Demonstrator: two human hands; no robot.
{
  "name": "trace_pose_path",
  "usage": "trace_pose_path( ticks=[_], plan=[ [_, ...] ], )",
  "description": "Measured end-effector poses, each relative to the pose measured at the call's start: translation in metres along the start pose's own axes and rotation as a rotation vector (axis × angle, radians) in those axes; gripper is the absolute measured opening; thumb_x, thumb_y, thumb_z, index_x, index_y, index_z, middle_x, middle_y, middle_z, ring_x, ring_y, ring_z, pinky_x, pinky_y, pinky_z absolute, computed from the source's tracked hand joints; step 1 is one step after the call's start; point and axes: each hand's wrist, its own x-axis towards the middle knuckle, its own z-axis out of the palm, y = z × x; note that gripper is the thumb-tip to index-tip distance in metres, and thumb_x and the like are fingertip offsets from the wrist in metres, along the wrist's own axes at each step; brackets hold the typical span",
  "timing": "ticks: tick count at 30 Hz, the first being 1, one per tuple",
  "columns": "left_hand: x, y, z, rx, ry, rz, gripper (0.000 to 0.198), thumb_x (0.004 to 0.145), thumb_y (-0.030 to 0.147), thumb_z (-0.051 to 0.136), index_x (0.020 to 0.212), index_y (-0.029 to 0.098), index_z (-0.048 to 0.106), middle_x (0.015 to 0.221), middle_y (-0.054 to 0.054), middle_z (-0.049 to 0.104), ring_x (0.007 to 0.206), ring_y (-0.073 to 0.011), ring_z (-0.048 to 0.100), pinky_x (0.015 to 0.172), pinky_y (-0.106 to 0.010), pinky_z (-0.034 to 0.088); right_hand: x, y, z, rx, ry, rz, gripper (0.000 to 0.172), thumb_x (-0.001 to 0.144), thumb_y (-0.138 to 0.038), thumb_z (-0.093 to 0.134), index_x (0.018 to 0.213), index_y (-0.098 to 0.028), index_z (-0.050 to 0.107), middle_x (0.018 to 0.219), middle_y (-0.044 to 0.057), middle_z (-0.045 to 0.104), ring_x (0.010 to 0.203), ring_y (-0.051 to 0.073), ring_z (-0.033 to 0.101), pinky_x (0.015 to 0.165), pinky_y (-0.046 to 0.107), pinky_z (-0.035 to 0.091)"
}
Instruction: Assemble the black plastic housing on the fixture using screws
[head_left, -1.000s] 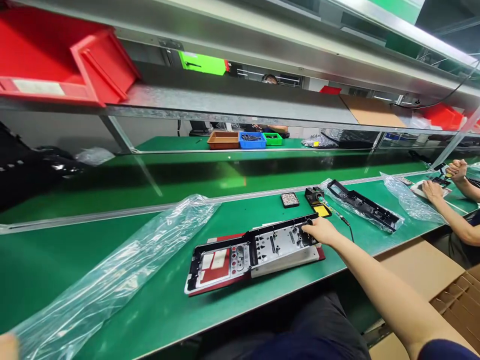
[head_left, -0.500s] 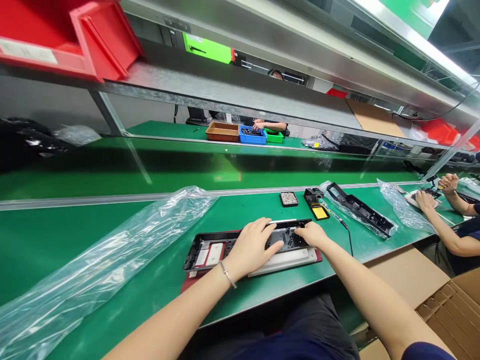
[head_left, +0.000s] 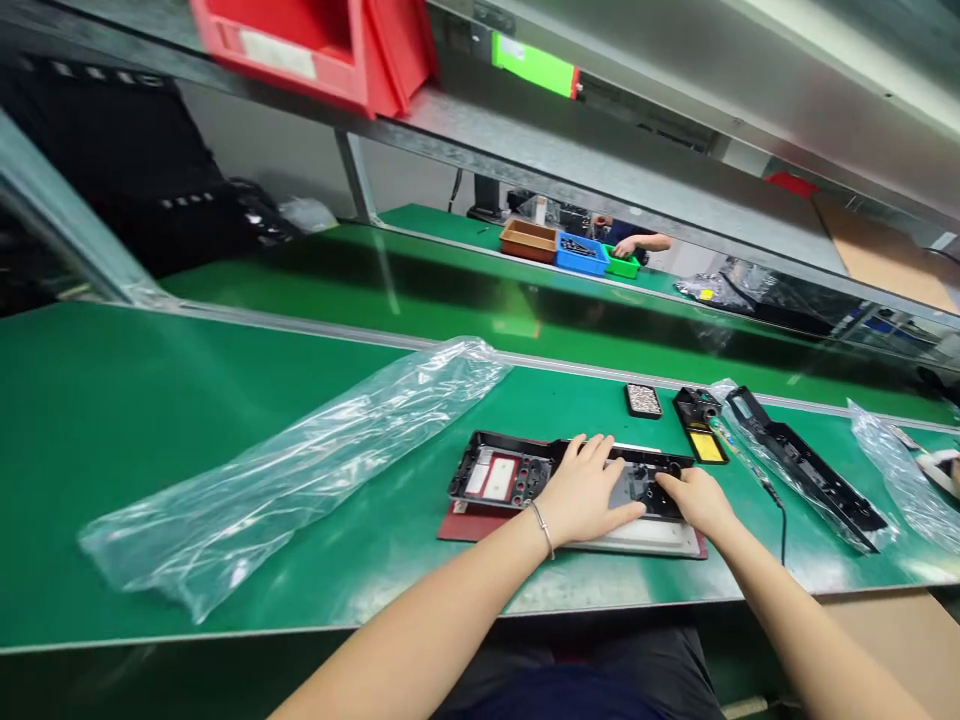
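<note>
Resting on the long black plastic casing (head_left: pixel 536 505) now, the left hand (head_left: pixel 585 492) lies spread across its middle, while the right hand (head_left: pixel 699 500) pinches the 3 o'clock end, thumb inside, fingertips hidden. Take the casing as the dial's centre: the front table edge runs by at 6 o'clock, near, with the forearms crossing it. Toward 9, a strip of tabletop divides casing from crumpled clear plastic sleeve (head_left: pixel 300 460).

And the surface: glossy green tabletop (head_left: pixel 375 560), light glaring near the front. Under the casing sit a flat dark-red board (head_left: pixel 457 525) and a long white block (head_left: pixel 637 540). Overhead, a grey metal shelf (head_left: pixel 600 150) spans the room, bearing a red plastic bin (head_left: pixel 390 60) at 11.

Crowding in at 1, a small black square tray of silvery bits (head_left: pixel 643 401); at 2, a black soldering stand with yellow sponge (head_left: pixel 705 447), its iron (head_left: pixel 739 450) trailing cable toward 4. A second black casing (head_left: pixel 814 470) on clear film blocks 3. Away at 12, a co-worker's hand (head_left: pixel 625 247) dips into a small green plastic tray (head_left: pixel 622 267)!
</note>
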Motion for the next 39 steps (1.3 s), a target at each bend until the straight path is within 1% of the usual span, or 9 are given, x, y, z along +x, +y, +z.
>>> trace_pose_path(
  ticks=[7,11,14,17,22,25,29,33,39],
  plan=[
    [-0.008,-0.004,0.0,-0.065,-0.038,-0.007,0.065,0.083,0.067,0.053,0.122,0.014,0.051,0.144,-0.015,0.033,0.137,-0.032,0.024,0.114,-0.056,0.018,-0.002,-0.003,0.008,-0.021,-0.064,0.04,0.042,0.106,-0.04,0.055,0.073,-0.014,0.06,0.07,0.0,0.054,0.067,0.015,0.051,0.055,0.024,0.029],
    [-0.009,-0.004,0.003,-0.111,-0.032,-0.014,0.062,0.085,0.064,0.052,0.123,0.014,0.052,0.146,-0.016,0.029,0.139,-0.0325,0.02,0.115,-0.057,0.013,-0.007,-0.003,0.014,-0.074,-0.006,0.072,0.037,0.108,-0.042,0.048,0.087,-0.016,0.064,0.083,0.001,0.057,0.08,0.017,0.055,0.059,0.023,0.03],
    [-0.01,-0.005,0.005,-0.135,-0.041,-0.02,0.064,0.085,0.064,0.051,0.125,0.014,0.051,0.147,-0.017,0.028,0.139,-0.0344,0.018,0.115,-0.059,0.012,-0.008,-0.008,0.002,-0.155,-0.024,0.061,0.042,0.105,-0.049,0.052,0.083,-0.016,0.065,0.083,0.003,0.057,0.08,0.02,0.055,0.058,0.023,0.028],
    [-0.01,-0.004,0.006,-0.151,-0.052,-0.05,0.066,0.085,0.066,0.047,0.126,0.014,0.052,0.146,-0.02,0.028,0.138,-0.0381,0.019,0.115,-0.06,0.012,-0.001,-0.02,-0.026,-0.238,-0.002,-0.001,0.052,0.1,-0.056,0.058,0.069,-0.015,0.064,0.073,0.005,0.055,0.074,0.021,0.054,0.056,0.025,0.024],
    [-0.013,0.002,0.001,-0.177,-0.057,-0.132,0.067,0.086,0.066,0.042,0.127,0.014,0.052,0.146,-0.023,0.027,0.138,-0.0417,0.018,0.114,-0.063,0.01,0.059,-0.053,-0.057,-0.262,0.207,-0.193,0.02,0.106,-0.025,0.053,0.094,-0.018,0.068,0.089,0.001,0.057,0.087,0.017,0.054,0.072,0.023,0.037],
    [-0.014,0.002,-0.004,-0.196,-0.092,-0.149,0.068,0.085,0.068,0.041,0.129,0.016,0.051,0.147,-0.022,0.026,0.138,-0.041,0.017,0.114,-0.062,0.011,0.111,-0.07,-0.048,-0.254,0.183,-0.238,0.01,0.102,-0.016,0.057,0.109,-0.013,0.064,0.099,0.005,0.055,0.096,0.019,0.053,0.091,0.03,0.043],
    [-0.013,-0.004,-0.007,-0.205,-0.169,-0.157,0.071,0.083,0.07,0.043,0.131,0.017,0.05,0.147,-0.022,0.023,0.138,-0.0411,0.016,0.114,-0.063,0.012,0.164,-0.08,-0.025,-0.261,0.093,-0.174,0.017,0.101,-0.023,0.064,0.103,-0.006,0.061,0.098,0.008,0.052,0.097,0.021,0.053,0.093,0.038,0.048],
    [-0.009,-0.01,-0.004,-0.211,-0.244,-0.154,0.077,0.081,0.072,0.047,0.134,0.016,0.046,0.148,-0.023,0.018,0.138,-0.0422,0.014,0.114,-0.063,0.012,0.189,-0.077,-0.011,-0.254,0.045,-0.1,0.019,0.101,-0.023,0.063,0.103,-0.005,0.059,0.095,0.009,0.052,0.093,0.02,0.054,0.09,0.036,0.05],
    [-0.008,-0.013,0.007,-0.23,-0.263,-0.175,0.079,0.08,0.074,0.046,0.135,0.017,0.044,0.149,-0.02,0.016,0.138,-0.0425,0.012,0.114,-0.064,0.011,0.202,-0.069,-0.006,-0.226,0.052,-0.078,0.018,0.102,-0.022,0.063,0.1,-0.004,0.059,0.092,0.008,0.052,0.089,0.019,0.055,0.087,0.033,0.051]
  ],
)
